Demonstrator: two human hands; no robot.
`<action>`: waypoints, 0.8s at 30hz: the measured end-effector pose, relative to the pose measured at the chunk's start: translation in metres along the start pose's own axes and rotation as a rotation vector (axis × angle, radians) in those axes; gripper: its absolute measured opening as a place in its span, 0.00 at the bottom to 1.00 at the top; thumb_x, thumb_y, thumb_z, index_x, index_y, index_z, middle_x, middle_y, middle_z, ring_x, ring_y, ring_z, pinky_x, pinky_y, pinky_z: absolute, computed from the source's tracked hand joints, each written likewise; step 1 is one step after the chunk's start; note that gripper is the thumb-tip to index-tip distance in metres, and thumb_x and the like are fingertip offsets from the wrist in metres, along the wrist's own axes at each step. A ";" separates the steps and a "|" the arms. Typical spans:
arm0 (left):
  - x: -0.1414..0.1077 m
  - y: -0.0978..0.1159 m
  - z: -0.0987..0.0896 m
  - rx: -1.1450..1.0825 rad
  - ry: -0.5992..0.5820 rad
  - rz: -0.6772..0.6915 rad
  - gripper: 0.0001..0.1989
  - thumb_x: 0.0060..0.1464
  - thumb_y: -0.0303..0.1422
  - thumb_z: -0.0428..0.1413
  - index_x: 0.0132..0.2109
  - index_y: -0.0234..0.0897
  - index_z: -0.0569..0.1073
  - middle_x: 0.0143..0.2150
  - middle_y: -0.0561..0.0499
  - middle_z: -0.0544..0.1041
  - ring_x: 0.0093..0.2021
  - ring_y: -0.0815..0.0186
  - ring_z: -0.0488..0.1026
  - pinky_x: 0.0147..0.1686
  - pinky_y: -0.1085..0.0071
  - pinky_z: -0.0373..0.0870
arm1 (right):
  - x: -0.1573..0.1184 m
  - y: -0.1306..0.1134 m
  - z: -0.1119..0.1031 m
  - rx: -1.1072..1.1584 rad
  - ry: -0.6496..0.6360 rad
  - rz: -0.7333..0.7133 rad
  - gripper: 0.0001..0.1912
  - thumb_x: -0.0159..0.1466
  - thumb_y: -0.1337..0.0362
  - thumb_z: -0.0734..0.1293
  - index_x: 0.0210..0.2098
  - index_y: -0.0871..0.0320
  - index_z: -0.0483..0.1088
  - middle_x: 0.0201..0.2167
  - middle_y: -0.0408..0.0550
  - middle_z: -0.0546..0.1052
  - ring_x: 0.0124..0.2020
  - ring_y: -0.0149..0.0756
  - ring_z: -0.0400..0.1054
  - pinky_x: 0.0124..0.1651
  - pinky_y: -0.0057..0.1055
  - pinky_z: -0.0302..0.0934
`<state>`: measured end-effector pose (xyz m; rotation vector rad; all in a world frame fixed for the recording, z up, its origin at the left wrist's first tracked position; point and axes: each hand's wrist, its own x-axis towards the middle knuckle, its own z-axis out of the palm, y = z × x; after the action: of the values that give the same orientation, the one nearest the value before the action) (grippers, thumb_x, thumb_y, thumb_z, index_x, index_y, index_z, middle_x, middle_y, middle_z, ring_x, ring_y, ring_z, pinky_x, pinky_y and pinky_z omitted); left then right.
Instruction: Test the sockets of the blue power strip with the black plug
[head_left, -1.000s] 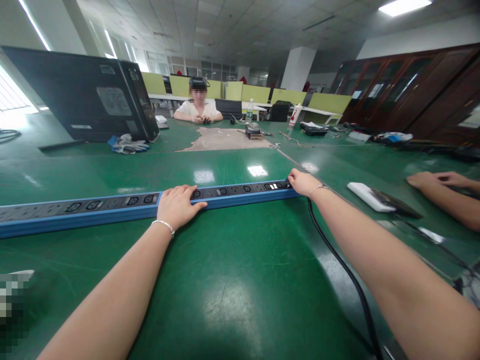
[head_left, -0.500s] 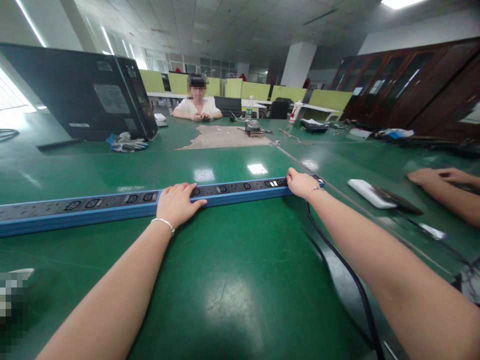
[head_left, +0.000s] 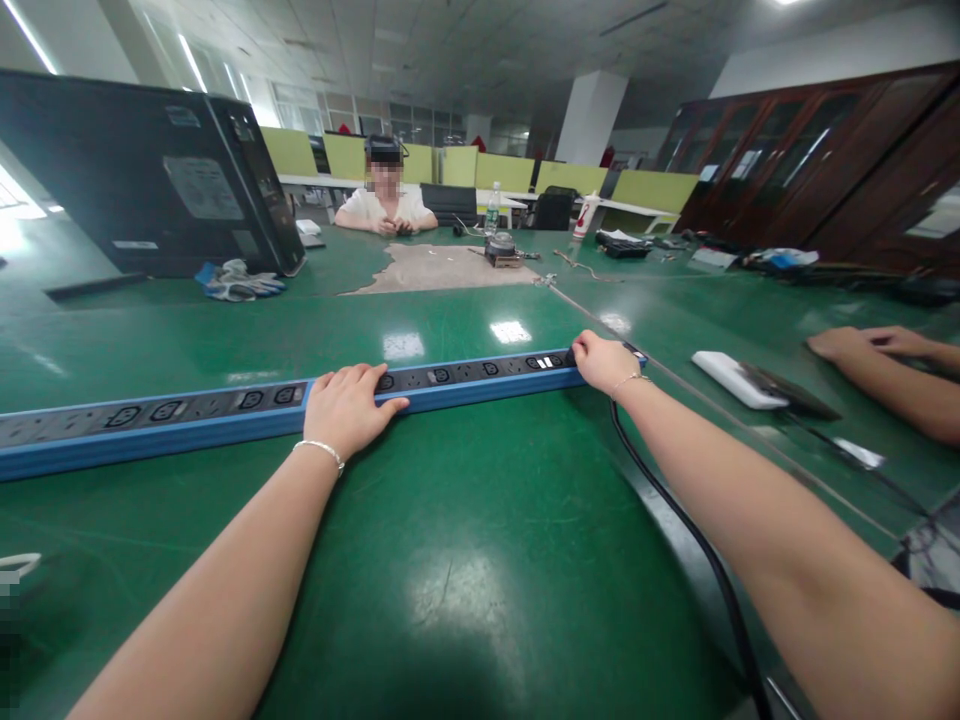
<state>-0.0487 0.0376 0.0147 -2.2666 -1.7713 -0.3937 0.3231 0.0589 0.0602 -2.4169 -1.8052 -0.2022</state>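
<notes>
A long blue power strip (head_left: 450, 376) with black sockets along its top lies across the green table. My left hand (head_left: 345, 408) grips it around its middle, fingers over the top and thumb along the near side. At the strip's right end, my right hand (head_left: 600, 362) is closed on a black plug (head_left: 573, 356), mostly hidden by the fingers. A black cable (head_left: 675, 520) comes out under that hand and curves down toward the near edge. Whether the plug sits fully in a socket cannot be seen.
A black computer case (head_left: 157, 180) and gloves (head_left: 238, 281) stand at the far left. Another person's hands (head_left: 855, 343) rest at the right near a white device (head_left: 739, 380). Opposite sits a person (head_left: 386, 205). A bottle (head_left: 493, 208) stands at the back.
The view has shifted slightly, so most things appear a little further left. Both hands keep their places on the power strip and plug.
</notes>
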 end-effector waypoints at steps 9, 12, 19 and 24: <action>0.001 -0.001 0.001 -0.009 -0.019 -0.018 0.31 0.54 0.54 0.45 0.58 0.41 0.66 0.56 0.44 0.71 0.56 0.55 0.65 0.55 0.59 0.56 | 0.021 -0.005 -0.082 0.195 0.092 -0.101 0.17 0.65 0.57 0.56 0.43 0.58 0.70 0.43 0.55 0.76 0.42 0.41 0.67 0.42 0.33 0.60; 0.001 -0.001 0.001 -0.006 -0.019 -0.011 0.31 0.54 0.54 0.44 0.58 0.40 0.66 0.56 0.44 0.71 0.57 0.55 0.65 0.55 0.60 0.56 | 0.014 -0.031 -0.063 0.247 -0.039 -0.193 0.15 0.64 0.59 0.57 0.42 0.57 0.71 0.38 0.50 0.77 0.37 0.36 0.69 0.40 0.28 0.60; 0.001 -0.001 0.002 -0.025 -0.008 -0.005 0.32 0.54 0.54 0.44 0.57 0.39 0.66 0.56 0.44 0.71 0.56 0.55 0.65 0.54 0.60 0.56 | -0.001 -0.076 -0.020 0.167 -0.078 -0.261 0.16 0.64 0.61 0.54 0.44 0.56 0.69 0.41 0.53 0.77 0.43 0.41 0.70 0.43 0.30 0.59; 0.001 -0.002 0.003 -0.038 -0.002 -0.014 0.31 0.53 0.55 0.45 0.57 0.41 0.66 0.55 0.45 0.71 0.56 0.55 0.65 0.55 0.60 0.55 | -0.003 -0.083 -0.016 0.110 -0.115 -0.261 0.16 0.64 0.61 0.53 0.43 0.56 0.69 0.39 0.54 0.77 0.41 0.41 0.71 0.42 0.31 0.60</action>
<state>-0.0502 0.0404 0.0123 -2.2821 -1.7968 -0.4316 0.2421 0.0771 0.0767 -2.1553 -2.1198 0.0133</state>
